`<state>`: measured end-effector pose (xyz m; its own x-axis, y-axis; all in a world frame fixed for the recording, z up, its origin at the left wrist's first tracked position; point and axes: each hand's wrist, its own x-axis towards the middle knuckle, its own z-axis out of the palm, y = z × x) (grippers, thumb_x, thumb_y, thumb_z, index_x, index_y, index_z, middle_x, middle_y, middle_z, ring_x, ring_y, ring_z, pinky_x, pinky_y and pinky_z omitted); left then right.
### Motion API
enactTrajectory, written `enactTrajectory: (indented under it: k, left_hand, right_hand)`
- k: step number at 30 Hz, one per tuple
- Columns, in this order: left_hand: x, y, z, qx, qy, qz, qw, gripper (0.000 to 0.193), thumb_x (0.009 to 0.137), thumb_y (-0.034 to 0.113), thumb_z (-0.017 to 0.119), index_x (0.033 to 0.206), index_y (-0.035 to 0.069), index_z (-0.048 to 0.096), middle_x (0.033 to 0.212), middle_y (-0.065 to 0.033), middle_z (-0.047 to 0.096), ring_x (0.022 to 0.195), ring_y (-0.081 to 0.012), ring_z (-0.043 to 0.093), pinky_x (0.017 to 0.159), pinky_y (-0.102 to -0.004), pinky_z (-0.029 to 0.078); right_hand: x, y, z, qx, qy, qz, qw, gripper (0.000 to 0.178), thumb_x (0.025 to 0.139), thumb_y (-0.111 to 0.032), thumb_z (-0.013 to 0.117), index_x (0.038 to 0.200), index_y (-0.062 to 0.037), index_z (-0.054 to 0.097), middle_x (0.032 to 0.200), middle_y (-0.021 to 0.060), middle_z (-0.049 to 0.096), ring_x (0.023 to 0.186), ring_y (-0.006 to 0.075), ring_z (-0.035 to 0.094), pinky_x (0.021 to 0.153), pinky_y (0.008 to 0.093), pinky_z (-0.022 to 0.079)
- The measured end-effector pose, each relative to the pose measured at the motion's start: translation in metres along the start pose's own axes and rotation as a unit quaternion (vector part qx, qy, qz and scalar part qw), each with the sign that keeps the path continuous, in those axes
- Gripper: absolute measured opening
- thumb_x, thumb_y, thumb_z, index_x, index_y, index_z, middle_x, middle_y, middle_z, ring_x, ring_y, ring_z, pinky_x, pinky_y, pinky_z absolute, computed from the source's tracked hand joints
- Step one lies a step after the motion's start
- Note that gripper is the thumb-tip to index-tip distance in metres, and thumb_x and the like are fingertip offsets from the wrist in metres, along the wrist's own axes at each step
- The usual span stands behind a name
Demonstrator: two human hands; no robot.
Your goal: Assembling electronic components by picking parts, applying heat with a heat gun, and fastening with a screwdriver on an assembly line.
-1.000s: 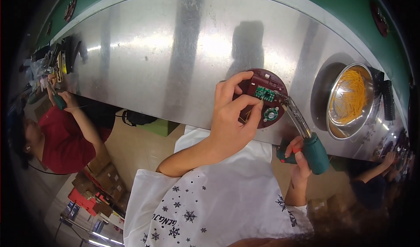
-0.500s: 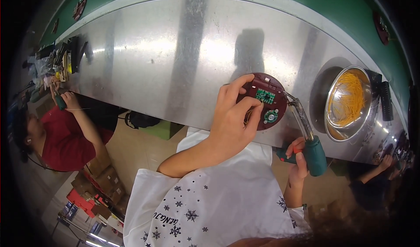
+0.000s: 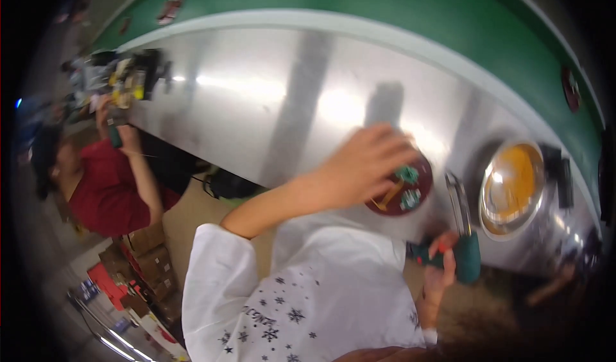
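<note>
A round dark red disc point(image 3: 424, 177) lies near the table's front edge. It carries a green circuit board point(image 3: 406, 174), a small round part point(image 3: 410, 200) and yellow wires point(image 3: 387, 196). My left hand point(image 3: 369, 166) is over the disc's left side, its fingers smeared by motion, so their hold is hidden. My right hand point(image 3: 443, 259) is wrapped round the grip of a green soldering gun point(image 3: 469, 259), a finger at its red trigger. The gun's metal tip points up, to the right of the disc and apart from it.
A steel bowl point(image 3: 486, 224) of yellow wires stands right on the metal table point(image 3: 256, 137). Dark blocks point(image 3: 565, 182) sit beyond it. A green strip point(image 3: 385, 3) with dark red discs runs along the back. A co-worker in red point(image 3: 109, 189) works at the left.
The view has shifted, so everything sits lower. My left hand has moved from gripping the disc's edge to over its upper left, blurred. The soldering gun's tip has drawn away from the disc.
</note>
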<state>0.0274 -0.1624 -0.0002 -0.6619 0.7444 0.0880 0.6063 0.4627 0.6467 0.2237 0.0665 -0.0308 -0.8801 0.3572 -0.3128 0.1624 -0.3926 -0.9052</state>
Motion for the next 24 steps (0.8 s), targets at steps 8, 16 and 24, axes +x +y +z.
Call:
enactTrajectory:
  k: [8, 16, 24]
  left_hand:
    - [0.069, -0.091, -0.047, 0.079, 0.234, -0.049, 0.968, 0.05, 0.078, 0.02, 0.07, 0.121, -0.001, 0.056, 0.117, -0.0207, 0.056, 0.106, -0.0386, 0.051, 0.094, -0.0453, 0.043]
    - [0.057, -0.248, -0.143, 0.134, 0.388, -0.281, 0.867, 0.049, 0.082, 0.021, 0.067, 0.122, -0.004, 0.054, 0.122, -0.0237, 0.052, 0.117, -0.0381, 0.048, 0.1, -0.044, 0.041]
    - [-0.041, -0.377, -0.243, 0.231, 0.442, -0.422, 0.756, 0.037, 0.083, 0.018, 0.062, 0.115, 0.0, 0.054, 0.117, -0.0202, 0.054, 0.113, -0.0375, 0.05, 0.096, -0.0475, 0.042]
  right_hand:
    - [-0.005, 0.003, -0.013, -0.005, 0.028, -0.01, 1.0, 0.029, 0.088, -0.023, 0.057, 0.104, -0.0007, 0.049, 0.094, 0.0077, 0.049, 0.073, 0.0148, 0.045, 0.065, 0.0259, 0.04]
    - [0.018, 0.021, -0.031, -0.091, -0.029, 0.002, 0.995, 0.018, 0.09, -0.015, 0.055, 0.099, 0.0004, 0.053, 0.088, 0.0095, 0.054, 0.077, 0.0199, 0.051, 0.07, 0.0298, 0.041]
    - [0.078, 0.039, 0.021, -0.06, -0.105, 0.008, 0.993, 0.02, 0.089, -0.016, 0.056, 0.1, 0.0001, 0.053, 0.09, 0.0094, 0.053, 0.079, 0.0197, 0.051, 0.073, 0.0309, 0.041]
